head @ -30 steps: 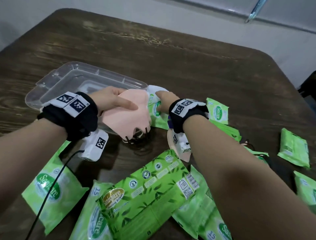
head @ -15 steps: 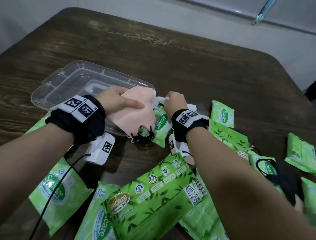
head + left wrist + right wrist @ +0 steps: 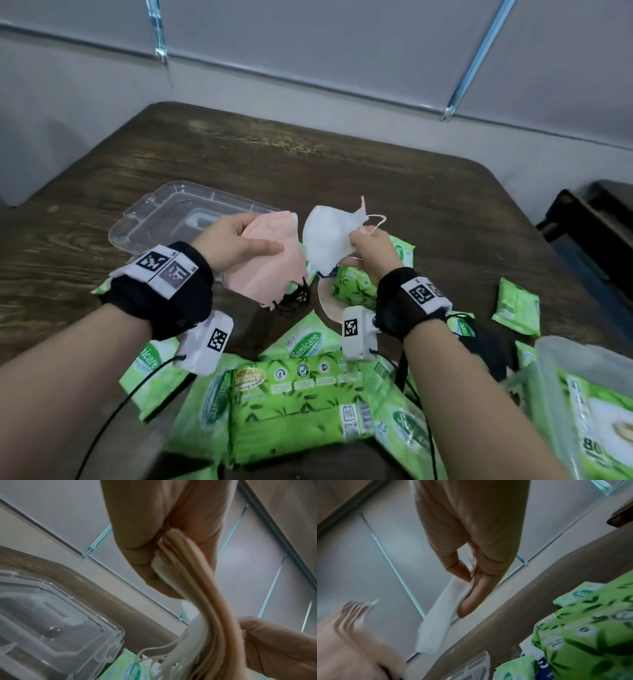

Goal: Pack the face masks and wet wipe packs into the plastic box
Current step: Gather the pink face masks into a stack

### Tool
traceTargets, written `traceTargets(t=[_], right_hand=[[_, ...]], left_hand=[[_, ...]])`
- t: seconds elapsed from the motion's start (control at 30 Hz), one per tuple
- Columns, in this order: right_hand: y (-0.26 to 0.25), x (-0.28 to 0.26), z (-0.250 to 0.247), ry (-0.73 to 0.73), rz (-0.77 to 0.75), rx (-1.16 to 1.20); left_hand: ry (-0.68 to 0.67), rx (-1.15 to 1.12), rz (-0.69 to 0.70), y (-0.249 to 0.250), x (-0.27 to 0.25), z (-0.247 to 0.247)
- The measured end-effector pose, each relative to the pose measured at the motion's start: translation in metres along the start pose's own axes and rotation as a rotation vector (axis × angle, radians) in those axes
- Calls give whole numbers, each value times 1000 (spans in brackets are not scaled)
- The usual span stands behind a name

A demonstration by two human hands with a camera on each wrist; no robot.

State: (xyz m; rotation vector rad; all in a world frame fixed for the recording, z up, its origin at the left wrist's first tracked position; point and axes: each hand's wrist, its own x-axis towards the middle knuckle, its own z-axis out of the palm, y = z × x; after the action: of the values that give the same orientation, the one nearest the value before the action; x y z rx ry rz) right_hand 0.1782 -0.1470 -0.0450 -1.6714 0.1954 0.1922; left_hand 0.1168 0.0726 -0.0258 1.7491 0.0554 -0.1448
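Note:
My left hand [image 3: 236, 245] grips a stack of pink face masks [image 3: 270, 260], held up above the table; the left wrist view shows their edges [image 3: 193, 588] pinched between thumb and fingers. My right hand [image 3: 368, 246] pinches a white face mask [image 3: 329, 240] by its right end, lifted beside the pink ones; the right wrist view shows that white mask [image 3: 440, 616] between thumb and forefinger. A clear plastic box lid [image 3: 164, 219] lies flat behind my left hand. Green wet wipe packs [image 3: 294, 401] lie scattered in front of me. A clear plastic box [image 3: 561, 377] holding a large wipes pack stands at the lower right.
A beige mask [image 3: 330, 303] lies on the table under my right hand. Small wipe packs [image 3: 517, 310] and a black mask [image 3: 486, 346] lie to the right. A dark chair [image 3: 589, 226] stands past the table's right edge. The far half of the table [image 3: 308, 161] is bare wood.
My right hand has picked a white mask off the table and lifted it. Both hands have risen, and the head view has tilted up, bringing the wall and the box at right into view.

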Motion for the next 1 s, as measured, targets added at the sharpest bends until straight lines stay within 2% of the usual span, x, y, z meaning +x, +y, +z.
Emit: traceTargets(t=[0.13,0.27,0.43,0.57,0.67,0.83,0.93,1.0], right_hand=[[-5,-55,-13,-74,21,195],[-8,-108,-29,-132,-11,361],[11,-154,-33,-30,-20,460],[19,-193,-27,-50,-71,335],[20,-211,-24,-81,-86,333],[23,-222,-35,24,-144,337],[21,-235,-41,160,-324,173],[18,-243,-41,163,-520,-67]], left_hand=[[-91,-73,-21,9,-34,4],[-265,-137,15,23,-70,8],[-391,-378,46,38,-109,33],[-387,-466,-19,40,-131,65],[-334,-360,-40,39,-141,72],[-284,-236,-46,39,-151,61],[-329,-218,-67,39,-157,53],[-381,-195,-71,38,-160,49]])
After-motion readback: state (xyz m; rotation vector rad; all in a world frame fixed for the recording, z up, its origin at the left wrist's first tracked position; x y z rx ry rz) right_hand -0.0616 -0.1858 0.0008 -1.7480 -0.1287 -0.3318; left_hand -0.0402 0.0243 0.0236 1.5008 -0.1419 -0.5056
